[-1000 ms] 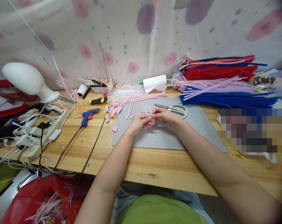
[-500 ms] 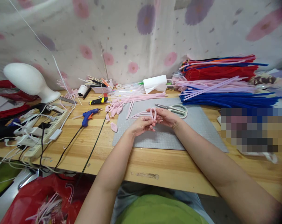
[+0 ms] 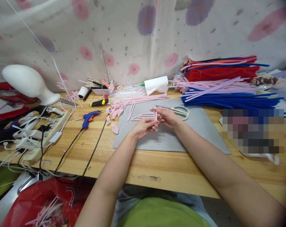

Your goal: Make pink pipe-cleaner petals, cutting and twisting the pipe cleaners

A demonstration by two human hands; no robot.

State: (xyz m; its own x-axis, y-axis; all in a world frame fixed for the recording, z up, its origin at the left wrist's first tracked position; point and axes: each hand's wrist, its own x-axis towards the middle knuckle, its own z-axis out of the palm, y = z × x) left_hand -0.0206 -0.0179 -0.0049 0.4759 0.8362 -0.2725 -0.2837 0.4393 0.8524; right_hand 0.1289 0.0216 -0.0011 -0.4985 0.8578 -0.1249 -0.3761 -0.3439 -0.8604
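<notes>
Both my hands meet over the grey cutting mat [image 3: 192, 135]. My left hand [image 3: 144, 127] pinches the lower end of a pink pipe cleaner loop [image 3: 155, 114]. My right hand [image 3: 166, 117] pinches the same loop from the right, pressing its sides together so it stands as a narrow upright shape. More pink pipe cleaners [image 3: 140, 117] lie flat on the mat just behind my fingers. Several finished pink petal shapes [image 3: 114, 112] sit at the mat's left edge.
Scissors [image 3: 178, 110] lie on the mat behind my right hand. Stacks of blue, lilac and red pipe cleaners [image 3: 223, 82] fill the back right. A blue glue gun [image 3: 89, 117], a utility knife [image 3: 99, 102], a power strip [image 3: 45, 129] and a white foam head [image 3: 27, 82] are on the left.
The pink loop was round and open; my fingers have squeezed it into a narrow, flattened shape and lifted it slightly.
</notes>
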